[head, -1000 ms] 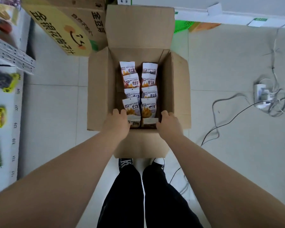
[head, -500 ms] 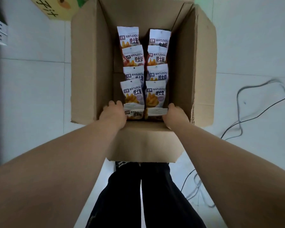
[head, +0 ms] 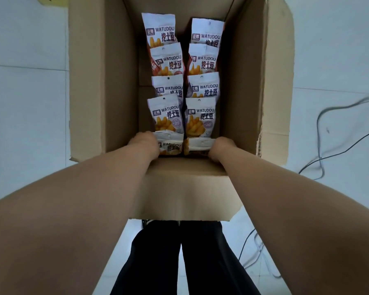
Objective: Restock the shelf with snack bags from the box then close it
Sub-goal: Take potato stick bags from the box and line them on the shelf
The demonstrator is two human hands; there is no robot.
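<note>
Below, both hands in box, nearest snack bags, cables aside

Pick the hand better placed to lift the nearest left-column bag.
Left. The left hand already rests on the nearest left-column snack bag; the right hand sits at the right column's nearest bag.

We look down into an open brown cardboard box whose upright side walls hem us in left and right. Two overlapping columns of white printed snack bags fill its middle, leaving a bare strip of box floor along each wall. Our left hand and right hand already occupy the near corners, against the nearest bags. The folded-down near flap lies under our forearms. Dark cables trail over the pale tiled floor to our right.
</note>
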